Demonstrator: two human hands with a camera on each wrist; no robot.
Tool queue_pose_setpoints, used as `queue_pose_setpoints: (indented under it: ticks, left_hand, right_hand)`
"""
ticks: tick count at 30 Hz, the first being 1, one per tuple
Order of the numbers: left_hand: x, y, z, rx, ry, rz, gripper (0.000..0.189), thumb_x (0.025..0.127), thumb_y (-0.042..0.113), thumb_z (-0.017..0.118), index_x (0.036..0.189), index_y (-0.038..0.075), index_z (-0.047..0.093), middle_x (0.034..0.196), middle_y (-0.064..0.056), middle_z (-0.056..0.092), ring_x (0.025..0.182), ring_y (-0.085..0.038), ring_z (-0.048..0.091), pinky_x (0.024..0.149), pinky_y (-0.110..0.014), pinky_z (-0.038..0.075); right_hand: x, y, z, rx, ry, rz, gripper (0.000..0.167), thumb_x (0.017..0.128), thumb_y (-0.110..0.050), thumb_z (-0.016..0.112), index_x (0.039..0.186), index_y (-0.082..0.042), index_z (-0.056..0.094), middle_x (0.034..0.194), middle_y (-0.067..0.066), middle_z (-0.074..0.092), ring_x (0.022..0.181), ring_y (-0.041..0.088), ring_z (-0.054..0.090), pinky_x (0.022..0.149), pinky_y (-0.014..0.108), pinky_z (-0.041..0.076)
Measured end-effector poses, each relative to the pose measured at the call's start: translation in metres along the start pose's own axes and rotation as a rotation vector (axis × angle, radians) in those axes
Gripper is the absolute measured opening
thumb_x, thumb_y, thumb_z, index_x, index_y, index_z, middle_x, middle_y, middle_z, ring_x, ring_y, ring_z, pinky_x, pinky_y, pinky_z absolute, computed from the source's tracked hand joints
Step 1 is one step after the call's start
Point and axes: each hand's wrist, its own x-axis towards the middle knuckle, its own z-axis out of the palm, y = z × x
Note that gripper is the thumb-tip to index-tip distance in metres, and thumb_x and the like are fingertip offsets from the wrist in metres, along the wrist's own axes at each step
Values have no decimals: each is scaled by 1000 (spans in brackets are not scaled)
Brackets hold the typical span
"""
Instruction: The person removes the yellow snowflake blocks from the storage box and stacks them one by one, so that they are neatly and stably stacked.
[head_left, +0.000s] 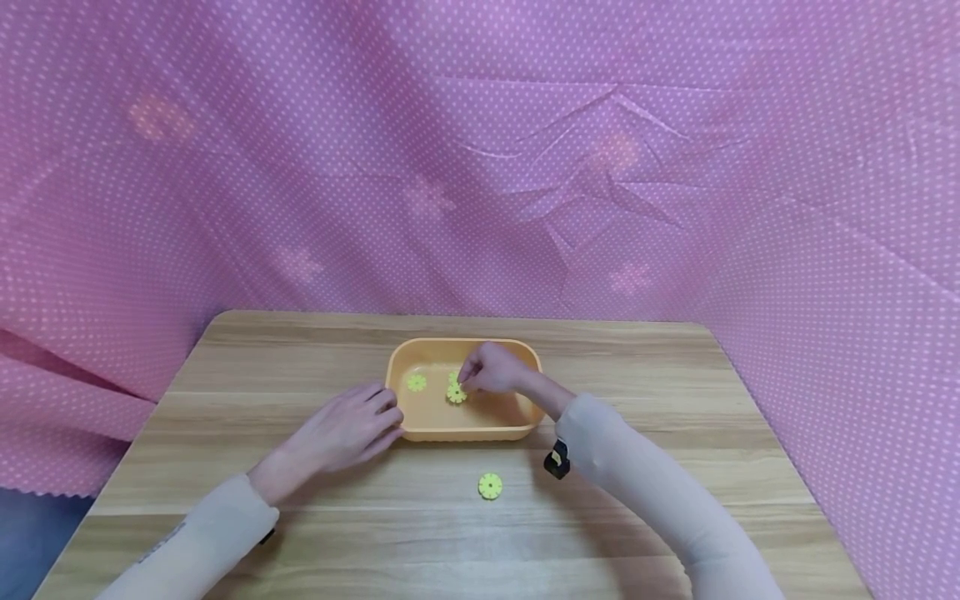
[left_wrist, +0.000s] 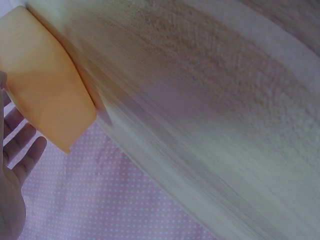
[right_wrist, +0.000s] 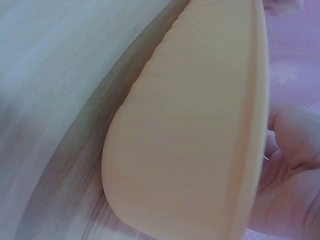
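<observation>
A yellow-orange plastic tray (head_left: 465,434) with rounded corners stands on the wooden table. At its left end, my left hand (head_left: 352,427) holds the rim, fingers over the edge; in the left wrist view those fingers (left_wrist: 31,155) show past the tray wall (left_wrist: 50,85). Inside the tray, my right hand (head_left: 491,368) pinches a yellow-green notched disc (head_left: 456,394) at its fingertips. Another such disc, partly hidden, is just behind it, and one disc (head_left: 416,382) lies toward the tray's left end. In the right wrist view, the tray wall (right_wrist: 190,120) hides the fingertips.
One more notched disc (head_left: 491,486) lies on the table (head_left: 360,533) in front of the tray. Dark wrist-worn devices (head_left: 557,460) sit at the sleeve cuffs. A pink-purple dotted cloth (head_left: 480,167) hangs behind and along both sides of the table.
</observation>
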Motion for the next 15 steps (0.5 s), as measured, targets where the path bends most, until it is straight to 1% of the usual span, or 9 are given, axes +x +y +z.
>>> queue_pose_setpoints:
  ticks: [3, 8, 9, 13, 15]
  left_hand:
    - [0, 0, 0, 1, -2, -5, 17, 91, 31, 79, 97, 18, 71, 97, 0, 66, 90, -16, 61, 83, -33, 59]
    - [0, 0, 0, 4, 3, -3, 17, 91, 31, 79, 97, 17, 70, 97, 0, 66, 90, -17, 61, 84, -34, 59]
    - [0, 0, 0, 4, 3, -2, 17, 91, 31, 79, 97, 17, 70, 97, 0, 66, 91, -17, 61, 84, -34, 59]
    - [0, -1, 1, 3, 4, -1, 17, 91, 31, 79, 97, 17, 70, 97, 0, 66, 91, -16, 61, 85, -34, 60]
    - [0, -1, 2, 2, 6, -1, 17, 91, 31, 79, 97, 17, 70, 97, 0, 66, 91, -16, 61, 85, -34, 60]
  right_hand:
    - [-4, 0, -1, 34, -2, 10, 7, 92, -4, 76, 99, -2, 78, 92, 10, 79, 81, 25, 76, 75, 31, 66]
    - [-12, 0, -5, 38, 10, 6, 8, 92, -3, 75, 99, -1, 78, 92, 11, 79, 79, 24, 75, 76, 35, 66]
    - [-13, 0, -5, 35, 15, 2, 8, 92, -3, 75, 99, -1, 78, 92, 11, 80, 78, 24, 75, 76, 35, 66]
    - [-19, 1, -7, 33, 31, 3, 9, 91, -4, 75, 99, -1, 79, 91, 11, 80, 81, 30, 76, 76, 36, 66]
    - [-22, 1, -8, 36, 47, 4, 9, 91, -5, 76, 98, -2, 80, 90, 10, 80, 82, 30, 76, 76, 35, 66]
